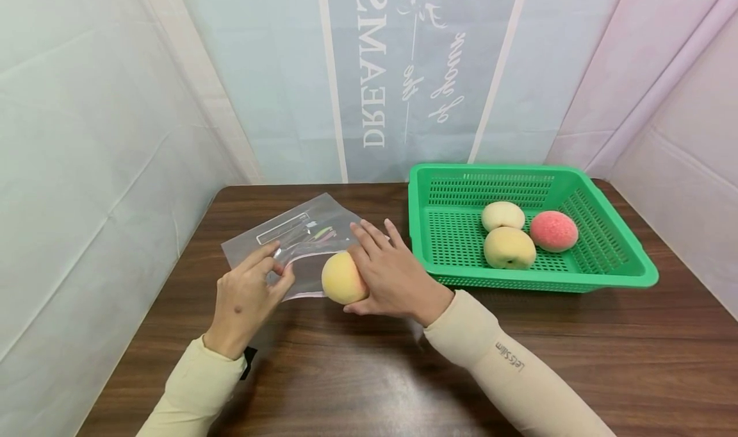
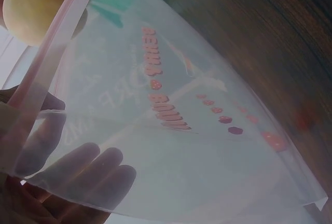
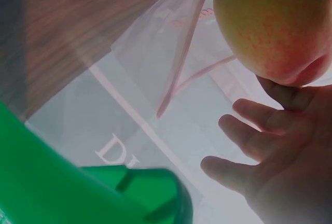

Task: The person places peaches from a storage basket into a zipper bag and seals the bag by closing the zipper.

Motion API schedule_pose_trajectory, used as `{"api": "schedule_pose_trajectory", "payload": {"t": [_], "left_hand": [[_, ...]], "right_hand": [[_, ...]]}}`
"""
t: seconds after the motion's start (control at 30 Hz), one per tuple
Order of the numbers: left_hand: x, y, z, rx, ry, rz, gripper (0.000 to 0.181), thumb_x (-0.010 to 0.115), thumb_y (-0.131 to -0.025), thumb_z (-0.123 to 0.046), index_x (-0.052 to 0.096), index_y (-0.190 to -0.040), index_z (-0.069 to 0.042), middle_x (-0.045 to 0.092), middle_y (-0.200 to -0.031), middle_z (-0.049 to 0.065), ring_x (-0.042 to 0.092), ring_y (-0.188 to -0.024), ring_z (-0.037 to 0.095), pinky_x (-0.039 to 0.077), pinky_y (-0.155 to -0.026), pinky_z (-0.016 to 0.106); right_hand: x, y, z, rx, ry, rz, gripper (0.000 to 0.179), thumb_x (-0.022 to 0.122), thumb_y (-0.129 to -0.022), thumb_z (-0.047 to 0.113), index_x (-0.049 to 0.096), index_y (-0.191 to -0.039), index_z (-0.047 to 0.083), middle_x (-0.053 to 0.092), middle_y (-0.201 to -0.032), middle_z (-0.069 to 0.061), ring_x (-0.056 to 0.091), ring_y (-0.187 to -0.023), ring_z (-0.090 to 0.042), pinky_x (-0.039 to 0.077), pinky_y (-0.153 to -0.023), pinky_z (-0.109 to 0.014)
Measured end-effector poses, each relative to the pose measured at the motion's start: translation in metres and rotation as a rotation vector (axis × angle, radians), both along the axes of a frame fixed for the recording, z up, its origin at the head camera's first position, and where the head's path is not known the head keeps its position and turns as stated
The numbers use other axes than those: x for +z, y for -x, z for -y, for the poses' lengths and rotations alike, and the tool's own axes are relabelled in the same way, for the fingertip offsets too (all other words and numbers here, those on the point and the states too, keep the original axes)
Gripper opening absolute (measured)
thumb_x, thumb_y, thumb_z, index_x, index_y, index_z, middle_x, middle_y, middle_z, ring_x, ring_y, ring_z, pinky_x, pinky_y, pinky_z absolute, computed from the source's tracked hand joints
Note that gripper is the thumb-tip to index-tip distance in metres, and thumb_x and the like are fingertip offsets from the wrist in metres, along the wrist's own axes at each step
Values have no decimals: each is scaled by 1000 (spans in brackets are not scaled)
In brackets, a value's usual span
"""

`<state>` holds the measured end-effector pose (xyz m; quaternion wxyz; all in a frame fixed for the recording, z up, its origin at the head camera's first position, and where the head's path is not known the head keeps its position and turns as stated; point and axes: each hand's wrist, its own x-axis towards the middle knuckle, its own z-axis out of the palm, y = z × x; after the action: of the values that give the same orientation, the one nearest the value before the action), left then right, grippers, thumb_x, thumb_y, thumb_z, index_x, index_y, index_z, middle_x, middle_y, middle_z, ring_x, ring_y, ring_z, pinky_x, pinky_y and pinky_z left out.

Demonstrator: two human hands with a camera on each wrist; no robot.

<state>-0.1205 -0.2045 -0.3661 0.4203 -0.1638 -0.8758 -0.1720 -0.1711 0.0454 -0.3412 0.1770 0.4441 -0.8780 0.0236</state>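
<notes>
Pale cloth walls (image 1: pixel 86 136) close in the space on the left and right, the right one tinted faintly pink, and between them hangs a light blue fabric backdrop (image 1: pixel 282 84), creased, with a grey-blue middle panel (image 1: pixel 392 46) that is edged by white stripes and printed in white, the word DREAMS among the lettering. Below stands a dark brown wood-grain table (image 1: pixel 369 386), glossy enough to catch a soft sheen near its front, its far edge against the backdrop. On its far right part sits a rectangular green plastic basket (image 1: pixel 611 222) with slotted walls and floor. Two cream fabric arm sleeves reach in from the near side, the left sleeve (image 1: pixel 190 389) plain, the right sleeve (image 1: pixel 519 366) marked with small dark lettering. On the left part of the table is a clear plastic zip bag (image 1: pixel 300 241) with pink-lined lips and printed decoration, its mouth parted and turned toward the person. The left hand (image 1: pixel 245 296) pinches the lip of that mouth; the right hand (image 1: pixel 394 277) grips a round yellow peach (image 1: pixel 342 279) with a reddish blush, right at the mouth; whether any of it is inside cannot be told. In the basket rest a yellow round fruit (image 1: pixel 510 247), a pinkish-red oval fruit (image 1: pixel 553 230) and a cream round fruit (image 1: pixel 503 215), grouped close together.
</notes>
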Motion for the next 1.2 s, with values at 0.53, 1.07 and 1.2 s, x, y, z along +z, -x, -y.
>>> {"api": "schedule_pose_trajectory", "payload": {"t": [0.53,1.07,1.2], "left_hand": [[-2,0,-2,-47,17,32,18,80,-79,-2,64,-71,-5,73,-110,16,44,-42,9,37,-40,27],[-9,0,-2,-88,43,146,16,81,-82,-6,66,-83,-3,69,-117,20,67,-62,29,49,-50,37],[-10,-1,-3,-88,44,160,14,79,-85,-11,67,-84,-4,69,-119,20,68,-66,30,51,-52,40]], "right_hand": [[-12,-4,22,-157,26,-99,90,77,-65,74,62,-119,3,51,-141,-22,46,-134,-37,33,-106,-65],[-33,-8,34,-264,-143,-86,93,69,-69,80,61,-120,4,54,-138,-18,45,-135,-35,33,-103,-70],[-37,-10,33,-264,-163,-99,94,68,-68,82,62,-120,5,55,-136,-17,45,-135,-35,33,-103,-70]]}}
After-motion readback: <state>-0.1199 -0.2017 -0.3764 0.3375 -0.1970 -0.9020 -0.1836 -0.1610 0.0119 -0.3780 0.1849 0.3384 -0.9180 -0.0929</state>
